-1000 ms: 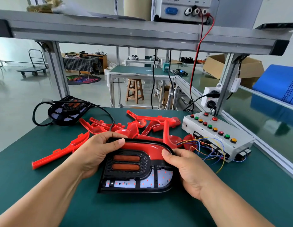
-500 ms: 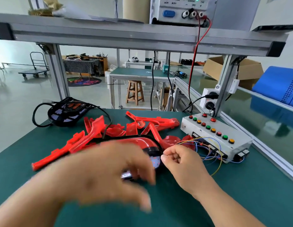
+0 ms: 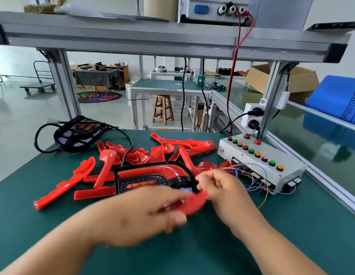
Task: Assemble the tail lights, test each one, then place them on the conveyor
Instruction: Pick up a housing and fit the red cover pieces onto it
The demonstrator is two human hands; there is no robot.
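Observation:
A black tail light (image 3: pixel 152 175) with a red curved cover lies on the green table in front of me. My left hand (image 3: pixel 152 215), blurred by motion, reaches across its near side and holds a small red lens piece (image 3: pixel 194 203) by the light's lower right corner. My right hand (image 3: pixel 222 187) has curled fingers and grips the light's right edge, just beside that red piece. Loose red lens parts (image 3: pixel 105 169) lie scattered behind and to the left of the light.
A second black tail light (image 3: pixel 79 133) with a black cable sits at the table's far left. A white test box (image 3: pixel 260 161) with coloured buttons and loose wires stands at the right. A shelf with a power supply (image 3: pixel 218 6) hangs overhead. The glass-topped conveyor (image 3: pixel 321 139) runs along the right.
My left hand left the tail light's left edge, swept across to the right and now holds a red lens piece. My right hand stayed at the light's right edge.

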